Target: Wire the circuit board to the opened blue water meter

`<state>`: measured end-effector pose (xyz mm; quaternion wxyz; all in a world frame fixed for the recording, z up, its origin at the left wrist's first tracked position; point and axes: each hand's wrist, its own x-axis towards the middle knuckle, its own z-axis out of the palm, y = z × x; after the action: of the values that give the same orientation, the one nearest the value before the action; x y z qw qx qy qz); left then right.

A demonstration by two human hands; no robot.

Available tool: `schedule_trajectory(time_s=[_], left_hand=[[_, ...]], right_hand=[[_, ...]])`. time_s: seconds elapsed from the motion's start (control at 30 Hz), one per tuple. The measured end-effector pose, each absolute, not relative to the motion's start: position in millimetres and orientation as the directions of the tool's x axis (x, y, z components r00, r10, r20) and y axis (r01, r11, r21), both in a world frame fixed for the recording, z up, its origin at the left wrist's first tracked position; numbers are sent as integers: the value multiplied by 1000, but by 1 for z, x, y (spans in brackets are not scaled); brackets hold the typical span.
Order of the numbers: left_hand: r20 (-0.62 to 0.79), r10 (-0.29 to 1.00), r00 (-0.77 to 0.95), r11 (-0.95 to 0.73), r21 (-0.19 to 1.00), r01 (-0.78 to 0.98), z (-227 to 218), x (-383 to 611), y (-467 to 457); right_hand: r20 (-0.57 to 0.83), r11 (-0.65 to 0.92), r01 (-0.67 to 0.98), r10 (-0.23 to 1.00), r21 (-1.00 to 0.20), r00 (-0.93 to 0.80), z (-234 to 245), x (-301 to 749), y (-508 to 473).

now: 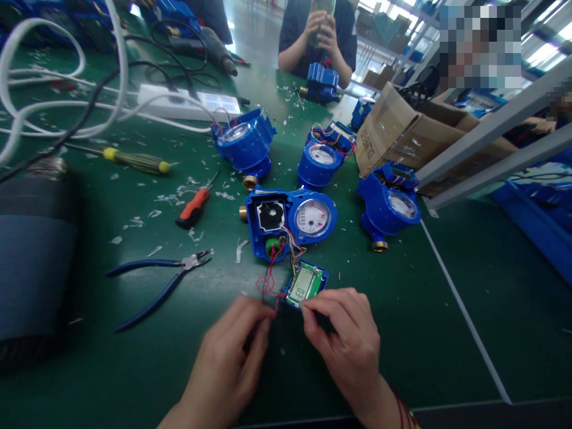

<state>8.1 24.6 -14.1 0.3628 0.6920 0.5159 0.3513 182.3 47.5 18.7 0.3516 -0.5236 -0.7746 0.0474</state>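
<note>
My left hand (235, 345) is closed, thumb and forefinger pinched around a thin red wire (276, 305). At the lower corner of a green display circuit board (308, 280), the thumb and forefinger of my right hand (346, 333) are pinched together on its edge. The board has a lit LCD and rests in a small blue frame. Coloured wires link it to an opened blue water meter (286, 220) just beyond, lying with its round dial (311, 217) face up. A green cylindrical part (273, 246) shows inside the meter's housing.
Left of the meter lie blue-handled pliers (156, 264), an orange screwdriver (193, 207) and a yellow screwdriver (136, 161). More blue meters (245, 140) stand behind, near a power strip (187, 104). A cardboard box (388, 128) is at right. Another person (317, 36) holds a phone across the table.
</note>
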Motion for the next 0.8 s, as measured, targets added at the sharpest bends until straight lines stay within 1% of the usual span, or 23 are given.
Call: schedule_trajectory(time_s=[0.17,0.27,0.37,0.47,0.57,0.67,0.8], left_hand=[[50,976,212,-143,882,448,-12,7,27],[53,975,217,-145,890,432,-12,5,30],[28,971,237,-128,900,416,-10,2,33],[-28,964,264,-86,908,409,-8,-3,36],[-55,963,263,-57,915,400,-6,-8,40],[-104,956,274,-7,926,378,-5,-13,44],[-154,939,306,35,932,361,-6,-17,49]], right_hand=[[398,563,724,818,-399,-416,14,177,38],[373,607,702,791,-373,-485,13,179,41],[345,607,711,792,-355,-504,15,178,51],[241,589,735,808,-336,-538,16,176,63],[136,581,727,806,-366,-576,19,173,72],[91,559,734,815,-386,-573,22,171,76],[60,534,789,837,-304,-543,23,165,76]])
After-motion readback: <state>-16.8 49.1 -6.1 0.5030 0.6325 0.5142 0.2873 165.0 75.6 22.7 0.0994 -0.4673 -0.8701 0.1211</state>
